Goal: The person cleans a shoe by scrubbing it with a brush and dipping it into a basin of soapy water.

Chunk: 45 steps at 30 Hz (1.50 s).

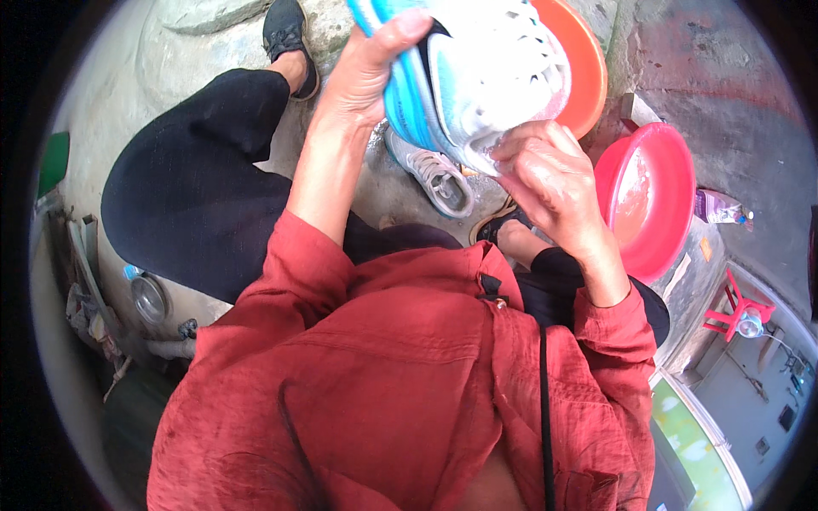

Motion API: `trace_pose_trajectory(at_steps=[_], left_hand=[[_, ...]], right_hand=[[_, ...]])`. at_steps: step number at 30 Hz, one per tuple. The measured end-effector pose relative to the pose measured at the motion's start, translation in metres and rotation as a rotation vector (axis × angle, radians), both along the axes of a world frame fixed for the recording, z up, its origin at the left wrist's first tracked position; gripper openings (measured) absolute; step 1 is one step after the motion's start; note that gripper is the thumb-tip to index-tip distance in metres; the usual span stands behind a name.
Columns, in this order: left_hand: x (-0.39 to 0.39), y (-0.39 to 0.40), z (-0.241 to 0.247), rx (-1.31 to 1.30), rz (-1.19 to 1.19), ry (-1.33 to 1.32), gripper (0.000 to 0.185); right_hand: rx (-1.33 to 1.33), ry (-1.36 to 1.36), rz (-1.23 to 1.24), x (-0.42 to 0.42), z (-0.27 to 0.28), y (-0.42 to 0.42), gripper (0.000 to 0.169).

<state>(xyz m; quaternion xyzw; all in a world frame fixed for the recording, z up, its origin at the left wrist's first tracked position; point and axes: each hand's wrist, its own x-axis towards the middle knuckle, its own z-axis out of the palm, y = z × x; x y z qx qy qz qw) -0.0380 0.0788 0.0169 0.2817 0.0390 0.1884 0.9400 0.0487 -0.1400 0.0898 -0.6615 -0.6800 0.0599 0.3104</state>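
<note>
A white sneaker with a blue sole (473, 83) is held up at the top of the view, its upper facing me. My left hand (367, 73) grips it along the blue sole, with the thumb over the edge. The bent fingers of my right hand (553, 175) press on the near end of the sneaker, around its collar. Wet skin glistens on that hand, and I cannot tell whether a small item is hidden inside its fingers. Below the held sneaker, a second light grey sneaker (438, 175) rests on the concrete floor between my legs.
Behind the held sneaker stands an orange basin (591, 70). A pink basin (684, 191) sits to the right, beside a purple packet (722, 208). Farther right is a red stool (741, 314). On the left lie a round metal object (150, 299) and a green container (54, 163).
</note>
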Motion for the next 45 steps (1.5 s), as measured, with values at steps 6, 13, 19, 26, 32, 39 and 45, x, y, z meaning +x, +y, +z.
trace_pose_trajectory(at_steps=[6, 13, 19, 26, 32, 39, 45], left_hand=[[-0.005, 0.026, -0.014, 0.197, 0.176, 0.043, 0.072], [-0.004, 0.014, -0.002, 0.242, 0.297, 0.187, 0.071], [-0.010, 0.018, -0.001, 0.250, 0.300, 0.240, 0.074], [0.020, 0.018, -0.004, 0.187, 0.257, 0.186, 0.071], [0.000, 0.024, -0.022, 0.035, 0.223, 0.087, 0.055], [0.013, 0.018, -0.018, 0.037, 0.161, 0.009, 0.073], [0.003, 0.022, -0.022, 0.107, 0.246, 0.036, 0.071]], right_hand=[[0.120, -0.112, -0.238, -0.002, -0.020, 0.005, 0.024], [-0.204, 0.541, -0.613, 0.055, -0.096, 0.007, 0.012], [-0.597, -0.014, -0.722, 0.129, -0.270, -0.003, 0.044], [-0.723, 0.241, -1.057, 0.189, -0.359, -0.033, 0.041], [-0.270, 1.620, -0.333, 0.094, -0.073, 0.032, 0.034], [-0.199, -0.199, -0.078, 0.006, 0.015, 0.038, 0.031], [-0.164, -0.158, -0.211, -0.010, -0.010, 0.040, 0.023]])
